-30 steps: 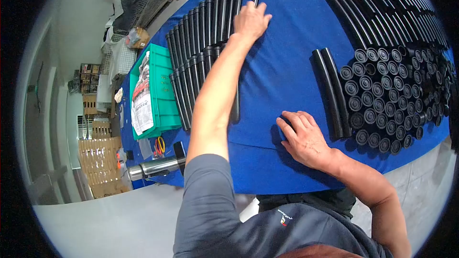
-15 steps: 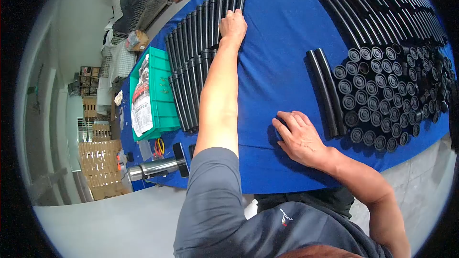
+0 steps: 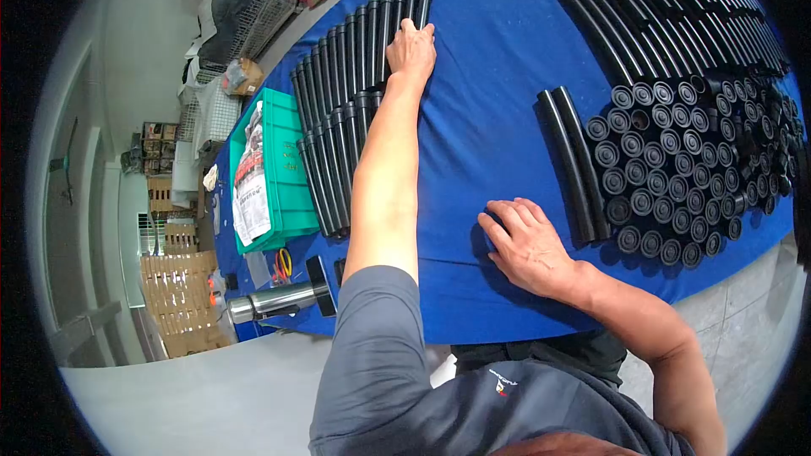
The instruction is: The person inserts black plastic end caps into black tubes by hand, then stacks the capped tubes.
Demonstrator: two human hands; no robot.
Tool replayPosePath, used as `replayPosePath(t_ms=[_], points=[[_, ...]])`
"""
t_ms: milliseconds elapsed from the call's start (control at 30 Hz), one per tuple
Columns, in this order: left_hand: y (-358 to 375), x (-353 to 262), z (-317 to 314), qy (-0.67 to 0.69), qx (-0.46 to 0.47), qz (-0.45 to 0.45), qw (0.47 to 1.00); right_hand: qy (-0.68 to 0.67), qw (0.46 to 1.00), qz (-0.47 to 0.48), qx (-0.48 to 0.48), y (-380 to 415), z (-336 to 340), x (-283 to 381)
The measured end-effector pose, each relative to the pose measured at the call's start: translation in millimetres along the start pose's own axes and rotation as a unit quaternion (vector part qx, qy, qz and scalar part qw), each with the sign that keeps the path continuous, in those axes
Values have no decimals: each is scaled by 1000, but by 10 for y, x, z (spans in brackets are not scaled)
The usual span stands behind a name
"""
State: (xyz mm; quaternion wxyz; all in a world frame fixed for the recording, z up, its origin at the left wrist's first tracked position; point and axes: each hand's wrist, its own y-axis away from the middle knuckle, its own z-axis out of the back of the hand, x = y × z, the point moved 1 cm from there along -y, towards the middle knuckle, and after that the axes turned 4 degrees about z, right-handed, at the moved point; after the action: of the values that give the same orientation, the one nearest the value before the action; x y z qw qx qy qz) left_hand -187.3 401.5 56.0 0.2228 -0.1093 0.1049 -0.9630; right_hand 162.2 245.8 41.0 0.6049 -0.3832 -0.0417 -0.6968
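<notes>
- A blue tabletop (image 3: 498, 118) carries everything; its near edge runs just in front of the person's body.
- A green crate (image 3: 287, 177) with printed paper in it sits near the left edge of the tabletop, and a metal cylinder (image 3: 270, 300) lies at the near left corner, beside small orange-handled tools (image 3: 283, 262).
- A row of black tubes (image 3: 355, 76) lies side by side just right of the crate, reaching toward the far edge.
- Two loose black tubes (image 3: 574, 165) lie near the middle, touching a dense cluster of upright black caps (image 3: 693, 169) toward the right edge; long black pipes (image 3: 667, 8) fill the far right corner.
- The left hand (image 3: 411, 46) is stretched far out, arm straight, fingers curled over the outermost tube (image 3: 420, 8) at the right side of the row; how firmly it grips cannot be told.
- The right hand (image 3: 528, 245) lies flat, fingers spread, palm down on the blue cloth near the near edge, holding nothing, just beside the two loose tubes.
</notes>
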Motion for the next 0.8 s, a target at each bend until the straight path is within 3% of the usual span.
replayPosePath(t_ms=[600, 800], points=[[-13, -26, 8, -2, 5, 10, 1000, 16, 1000, 4, -9, 6, -34, -20], [278, -133, 258, 54, -44, -26, 997, 13, 999, 20, -39, 8, -62, -12]])
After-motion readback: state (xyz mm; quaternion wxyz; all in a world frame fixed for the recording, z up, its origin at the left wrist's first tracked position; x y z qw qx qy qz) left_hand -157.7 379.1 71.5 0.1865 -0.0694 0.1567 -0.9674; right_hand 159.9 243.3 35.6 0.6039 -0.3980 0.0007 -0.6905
